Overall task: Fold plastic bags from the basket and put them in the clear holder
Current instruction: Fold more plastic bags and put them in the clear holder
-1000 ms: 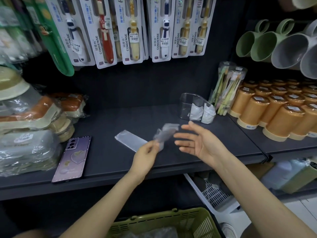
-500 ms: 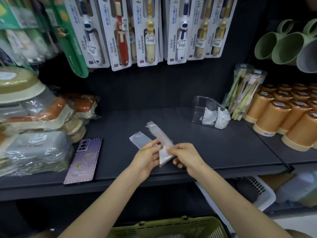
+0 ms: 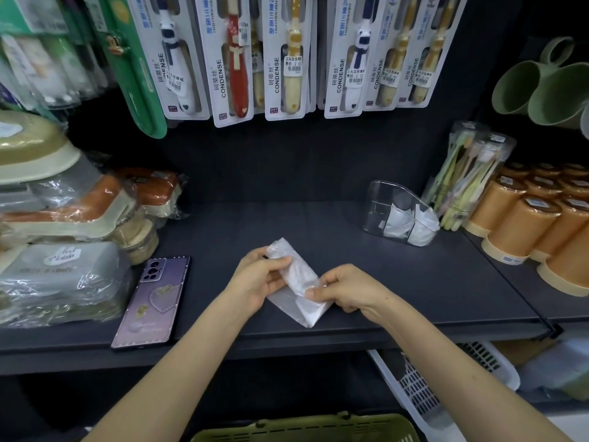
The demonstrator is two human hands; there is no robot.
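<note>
A translucent white plastic bag (image 3: 299, 282), folded into a narrow strip, lies slanted over the dark shelf (image 3: 398, 282). My left hand (image 3: 258, 282) pinches its upper end, thumb on top. My right hand (image 3: 345, 290) grips its lower part, where a corner is folded over. The clear holder (image 3: 379, 202) stands at the back right of the shelf with two folded white bags (image 3: 411, 223) inside. The green basket (image 3: 306, 427) shows only its rim at the bottom edge.
A purple phone (image 3: 153, 301) lies on the shelf left of my hands. Wrapped containers (image 3: 57, 275) are stacked at far left. Orange cups (image 3: 535, 224) and a toothbrush pack (image 3: 468, 177) crowd the right. Toothbrush cards (image 3: 287, 55) hang above. A white basket (image 3: 424, 390) sits below.
My right hand came in from open and took hold of the bag's lower end. The strip is now shorter with a folded corner. The flat strip seen earlier on the shelf is hidden.
</note>
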